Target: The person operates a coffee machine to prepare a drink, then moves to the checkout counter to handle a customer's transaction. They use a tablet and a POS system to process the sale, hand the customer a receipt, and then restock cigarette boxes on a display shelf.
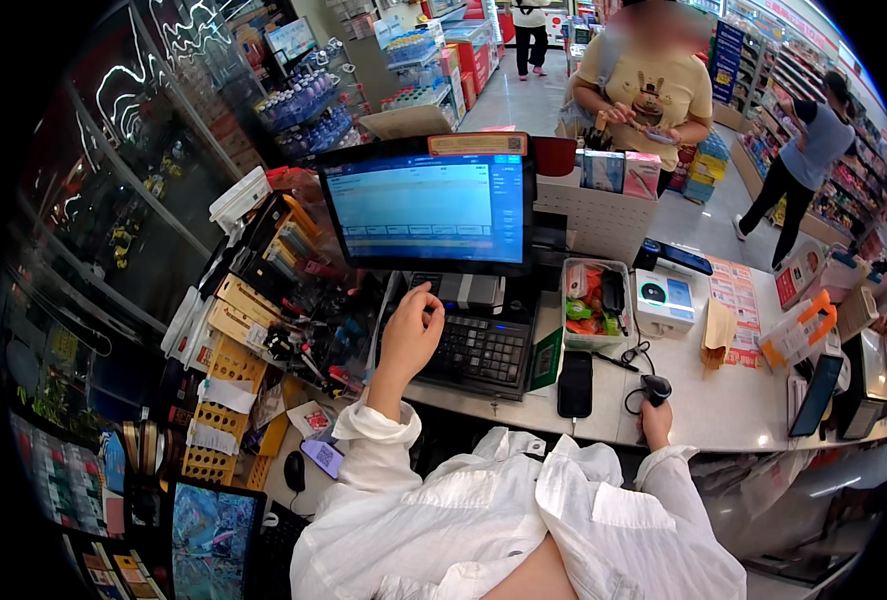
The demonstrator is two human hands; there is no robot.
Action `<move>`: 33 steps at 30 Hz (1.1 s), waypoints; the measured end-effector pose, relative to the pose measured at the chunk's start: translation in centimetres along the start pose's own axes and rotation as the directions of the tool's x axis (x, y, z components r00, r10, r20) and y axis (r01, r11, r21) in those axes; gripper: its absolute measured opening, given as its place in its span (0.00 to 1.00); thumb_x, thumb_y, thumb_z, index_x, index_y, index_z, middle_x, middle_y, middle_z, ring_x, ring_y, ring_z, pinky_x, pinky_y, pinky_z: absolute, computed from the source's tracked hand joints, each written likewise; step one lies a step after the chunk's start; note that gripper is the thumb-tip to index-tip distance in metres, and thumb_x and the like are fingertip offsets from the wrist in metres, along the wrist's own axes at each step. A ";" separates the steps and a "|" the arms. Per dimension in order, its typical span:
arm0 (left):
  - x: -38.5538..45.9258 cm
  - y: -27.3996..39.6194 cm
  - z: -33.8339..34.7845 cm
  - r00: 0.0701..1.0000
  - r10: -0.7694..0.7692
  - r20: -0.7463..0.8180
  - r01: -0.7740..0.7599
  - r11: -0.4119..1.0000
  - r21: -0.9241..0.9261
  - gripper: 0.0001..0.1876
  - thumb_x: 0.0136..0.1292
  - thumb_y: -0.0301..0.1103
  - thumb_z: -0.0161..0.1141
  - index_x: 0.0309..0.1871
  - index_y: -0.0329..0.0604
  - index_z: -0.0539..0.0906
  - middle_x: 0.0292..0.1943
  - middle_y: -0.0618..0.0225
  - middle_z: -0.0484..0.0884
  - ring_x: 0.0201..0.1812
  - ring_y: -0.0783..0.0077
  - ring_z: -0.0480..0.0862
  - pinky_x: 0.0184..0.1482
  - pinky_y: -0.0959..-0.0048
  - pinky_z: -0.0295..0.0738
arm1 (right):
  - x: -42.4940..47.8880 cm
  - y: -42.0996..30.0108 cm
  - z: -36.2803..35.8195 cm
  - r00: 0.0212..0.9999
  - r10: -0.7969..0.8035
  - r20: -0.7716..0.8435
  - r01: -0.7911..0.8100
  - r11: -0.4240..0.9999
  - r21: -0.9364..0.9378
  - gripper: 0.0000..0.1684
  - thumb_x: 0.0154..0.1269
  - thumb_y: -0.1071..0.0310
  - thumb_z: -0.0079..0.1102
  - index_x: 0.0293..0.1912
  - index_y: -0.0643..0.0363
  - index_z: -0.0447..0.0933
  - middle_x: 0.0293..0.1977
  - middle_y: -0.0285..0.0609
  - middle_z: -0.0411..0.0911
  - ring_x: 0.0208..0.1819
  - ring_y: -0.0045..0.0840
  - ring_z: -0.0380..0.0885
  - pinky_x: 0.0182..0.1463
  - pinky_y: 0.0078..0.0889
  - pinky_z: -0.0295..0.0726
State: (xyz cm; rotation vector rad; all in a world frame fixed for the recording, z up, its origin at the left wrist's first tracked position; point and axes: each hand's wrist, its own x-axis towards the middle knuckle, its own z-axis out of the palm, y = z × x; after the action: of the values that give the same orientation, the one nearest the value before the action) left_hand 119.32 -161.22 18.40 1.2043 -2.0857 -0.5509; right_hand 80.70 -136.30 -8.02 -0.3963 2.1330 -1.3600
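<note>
My left hand [413, 330] hovers over the left part of a black point-of-sale keyboard [484, 352], holding nothing, its fingers loosely bent. Whether a fingertip touches a key I cannot tell. Behind the keyboard stands a lit checkout monitor [428, 210] with a list on its screen. My right hand [655, 425] grips the handle of a black handheld barcode scanner [655, 388] above the counter's near edge. Left of the scanner lies a black smartphone [575, 384] with a white cable plugged in. A green card with a printed code [545, 358] leans between phone and keyboard.
A clear bin of small packets [595, 304] and a white payment box [664, 300] stand on the counter [683, 360]. Across it a customer [642, 90] holds a phone. Pens and boxes crowd the left side, near a yellow perforated rack [222, 420]. Farther right stands a tablet [816, 395].
</note>
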 end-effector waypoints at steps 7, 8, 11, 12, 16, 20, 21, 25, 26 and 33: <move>-0.6 1.1 0.6 0.999 -0.007 0.035 0.010 0.998 -0.069 0.07 0.63 0.31 0.57 0.41 0.39 0.76 0.60 0.57 0.74 0.30 0.70 0.81 0.38 0.70 0.76 | -0.6 -0.9 0.0 0.999 0.004 -0.032 -0.004 1.000 -0.017 0.08 0.55 0.70 0.54 0.34 0.65 0.70 0.16 0.41 0.72 0.12 0.26 0.71 0.16 0.32 0.70; -0.9 1.2 0.7 0.999 -0.014 0.035 0.016 0.998 -0.063 0.08 0.63 0.30 0.58 0.42 0.39 0.75 0.60 0.57 0.74 0.31 0.69 0.81 0.38 0.70 0.77 | -0.4 -0.7 0.1 0.999 0.003 -0.036 -0.003 1.000 -0.014 0.08 0.55 0.71 0.54 0.34 0.66 0.70 0.16 0.41 0.72 0.12 0.26 0.72 0.16 0.32 0.70; -1.8 0.9 1.7 0.999 0.011 0.042 -0.008 0.996 -0.090 0.10 0.63 0.30 0.58 0.46 0.38 0.75 0.57 0.58 0.76 0.31 0.69 0.81 0.38 0.70 0.77 | 0.0 0.0 0.2 0.999 0.000 -0.040 -0.001 0.999 -0.036 0.10 0.55 0.69 0.55 0.35 0.66 0.71 0.16 0.42 0.73 0.13 0.27 0.73 0.17 0.32 0.70; -2.2 1.3 2.1 0.998 0.002 0.067 0.006 0.993 -0.115 0.13 0.62 0.30 0.58 0.48 0.36 0.75 0.54 0.58 0.77 0.31 0.69 0.81 0.38 0.71 0.77 | 0.0 0.2 0.2 0.999 -0.005 -0.053 0.002 0.998 -0.059 0.12 0.54 0.67 0.56 0.35 0.67 0.72 0.16 0.43 0.74 0.13 0.28 0.74 0.18 0.33 0.71; -4.2 2.1 4.1 0.984 0.077 0.162 -0.054 0.989 -0.137 0.21 0.61 0.29 0.59 0.57 0.33 0.72 0.47 0.63 0.79 0.30 0.70 0.81 0.37 0.72 0.77 | -0.5 -0.6 0.3 0.997 0.015 -0.075 -0.022 0.995 -0.099 0.15 0.52 0.64 0.57 0.36 0.66 0.75 0.16 0.45 0.76 0.15 0.30 0.76 0.21 0.35 0.73; -6.8 4.5 7.3 0.932 0.163 0.324 -0.097 0.973 -0.212 0.20 0.60 0.29 0.59 0.56 0.33 0.72 0.48 0.61 0.79 0.30 0.69 0.81 0.37 0.71 0.77 | 0.4 1.4 -0.5 0.992 0.001 -0.127 -0.024 0.983 -0.182 0.21 0.50 0.60 0.58 0.40 0.66 0.77 0.29 0.56 0.81 0.32 0.45 0.82 0.38 0.43 0.78; -7.8 5.0 7.9 0.908 0.195 0.371 -0.114 0.967 -0.229 0.16 0.60 0.28 0.59 0.52 0.36 0.74 0.52 0.59 0.78 0.31 0.68 0.82 0.37 0.70 0.77 | 0.1 0.7 -0.3 0.992 0.057 -0.113 -0.084 0.964 -0.250 0.23 0.50 0.58 0.57 0.41 0.66 0.77 0.35 0.60 0.81 0.40 0.50 0.80 0.45 0.47 0.77; -10.6 7.4 9.9 0.833 0.220 0.507 -0.126 0.969 -0.213 0.10 0.59 0.26 0.59 0.44 0.40 0.75 0.61 0.55 0.73 0.33 0.66 0.82 0.36 0.70 0.78 | -0.6 -0.7 -0.7 0.992 0.091 -0.086 -0.111 0.957 -0.269 0.23 0.49 0.56 0.58 0.40 0.63 0.79 0.35 0.58 0.81 0.41 0.50 0.80 0.46 0.48 0.76; -10.8 7.4 9.9 0.823 0.237 0.516 -0.143 0.966 -0.214 0.09 0.59 0.25 0.58 0.43 0.39 0.75 0.61 0.55 0.72 0.33 0.66 0.82 0.36 0.70 0.79 | -0.6 -0.9 -0.5 0.994 0.064 -0.086 -0.086 0.955 -0.282 0.23 0.49 0.55 0.59 0.41 0.62 0.80 0.35 0.58 0.81 0.41 0.50 0.80 0.46 0.48 0.77; -10.1 7.2 9.8 0.831 0.208 0.517 -0.134 0.975 -0.177 0.09 0.60 0.25 0.57 0.43 0.36 0.75 0.61 0.54 0.71 0.32 0.67 0.81 0.36 0.72 0.78 | -0.9 -0.4 -0.5 0.992 -0.047 -0.118 0.017 0.969 -0.248 0.23 0.48 0.58 0.59 0.42 0.63 0.79 0.32 0.57 0.81 0.38 0.48 0.81 0.45 0.43 0.78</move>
State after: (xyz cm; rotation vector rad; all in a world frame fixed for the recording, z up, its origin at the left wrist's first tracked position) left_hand 111.64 -148.55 12.86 0.8294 -2.5352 -1.0163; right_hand 81.06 -135.60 -7.20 -0.4569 2.4182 -1.1649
